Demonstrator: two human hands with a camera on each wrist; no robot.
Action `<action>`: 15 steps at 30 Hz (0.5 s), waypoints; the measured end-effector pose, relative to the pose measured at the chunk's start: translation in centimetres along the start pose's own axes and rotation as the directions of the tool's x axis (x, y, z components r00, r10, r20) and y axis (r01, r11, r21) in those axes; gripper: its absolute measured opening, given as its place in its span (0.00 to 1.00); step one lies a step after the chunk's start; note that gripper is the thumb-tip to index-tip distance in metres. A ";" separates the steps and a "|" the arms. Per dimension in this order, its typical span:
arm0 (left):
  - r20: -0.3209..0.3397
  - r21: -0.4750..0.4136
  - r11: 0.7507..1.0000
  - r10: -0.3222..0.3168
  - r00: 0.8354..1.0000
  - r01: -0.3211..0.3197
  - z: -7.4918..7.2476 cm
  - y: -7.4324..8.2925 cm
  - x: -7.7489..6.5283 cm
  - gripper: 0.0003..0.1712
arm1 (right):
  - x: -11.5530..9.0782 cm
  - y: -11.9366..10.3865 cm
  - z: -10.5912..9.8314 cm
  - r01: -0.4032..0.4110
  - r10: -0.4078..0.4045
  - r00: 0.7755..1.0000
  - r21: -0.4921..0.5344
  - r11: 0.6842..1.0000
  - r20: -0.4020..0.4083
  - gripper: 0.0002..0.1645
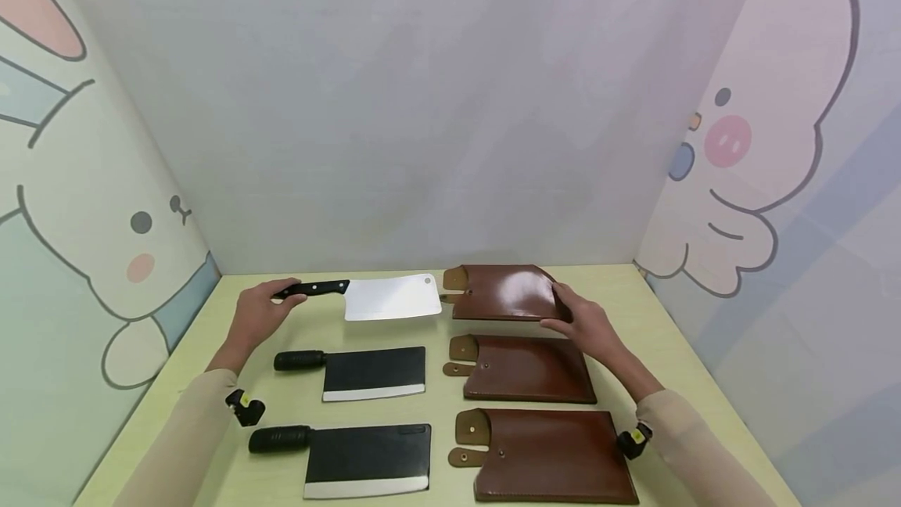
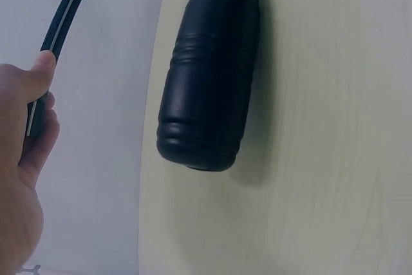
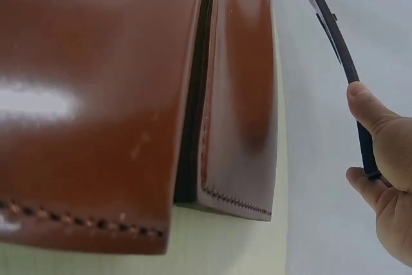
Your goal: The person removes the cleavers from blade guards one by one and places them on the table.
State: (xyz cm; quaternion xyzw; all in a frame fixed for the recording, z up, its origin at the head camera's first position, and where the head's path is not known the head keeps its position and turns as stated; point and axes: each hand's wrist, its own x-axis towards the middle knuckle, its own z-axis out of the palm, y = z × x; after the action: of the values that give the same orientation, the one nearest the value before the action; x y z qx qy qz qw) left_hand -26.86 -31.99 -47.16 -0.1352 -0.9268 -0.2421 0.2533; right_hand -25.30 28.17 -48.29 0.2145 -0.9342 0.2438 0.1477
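Note:
My left hand (image 1: 259, 311) grips the black riveted handle of a silver-bladed cleaver (image 1: 393, 298) at the far side of the table. In the left wrist view that handle (image 2: 64, 17) stands edge-on between thumb and fingers. My right hand (image 1: 587, 325) pinches the closed end of a brown leather cleaver sheath (image 1: 507, 292), raised off the table. Its strap end, on the left, lies right by the blade's tip; whether they touch I cannot tell. The right wrist view shows the held sheath (image 3: 344, 49) edge-on, thumb on one side and fingers on the other.
Two black-bladed cleavers, a middle one (image 1: 375, 374) and a near one (image 1: 369, 460), lie on the pale wooden table (image 1: 211, 444). Right of them lie a middle sheath (image 1: 531, 370) and a near sheath (image 1: 556, 452). Walls with cartoon animals (image 1: 746, 139) enclose the table.

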 end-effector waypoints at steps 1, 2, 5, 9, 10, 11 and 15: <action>0.002 0.002 1.000 -0.002 1.000 0.002 0.0 0.0 0.0 0.20 | 0.0 0.1 -0.1 0.001 -0.001 1.000 0.002 1.000 0.002 0.52; 0.007 0.005 1.000 -0.004 1.000 0.004 -0.1 -0.1 -0.1 0.20 | 0.0 0.1 -0.1 0.002 -0.002 1.000 0.001 1.000 0.004 0.52; 0.016 0.006 1.000 -0.011 1.000 0.011 -0.1 -0.3 -0.1 0.20 | 0.0 0.4 -0.2 0.002 -0.002 1.000 0.005 1.000 0.009 0.52; 0.026 0.004 1.000 -0.006 1.000 0.006 0.0 -0.5 0.0 0.20 | 0.1 0.7 -0.4 -0.008 0.008 1.000 0.003 1.000 0.024 0.52; 0.031 0.004 1.000 -0.006 1.000 0.006 0.0 -0.5 0.0 0.20 | 0.1 0.8 -0.4 -0.011 0.011 1.000 0.000 1.000 0.029 0.52; 0.036 0.004 1.000 -0.006 0.999 0.006 0.1 -0.6 -0.1 0.20 | 0.1 0.9 -0.3 -0.013 0.013 0.999 -0.004 1.000 0.035 0.52; 0.057 0.004 1.000 -0.015 0.998 0.015 0.2 -0.7 -0.2 0.21 | 0.2 1.2 -0.3 -0.021 0.021 0.998 -0.005 1.000 0.056 0.51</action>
State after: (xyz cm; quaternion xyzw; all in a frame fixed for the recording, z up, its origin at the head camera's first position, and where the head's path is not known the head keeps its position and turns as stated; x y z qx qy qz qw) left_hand -27.08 -32.48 -47.68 -0.1345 -0.9351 -0.2382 0.2252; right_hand -26.03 29.22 -48.43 0.2111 -0.9407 0.2371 0.1194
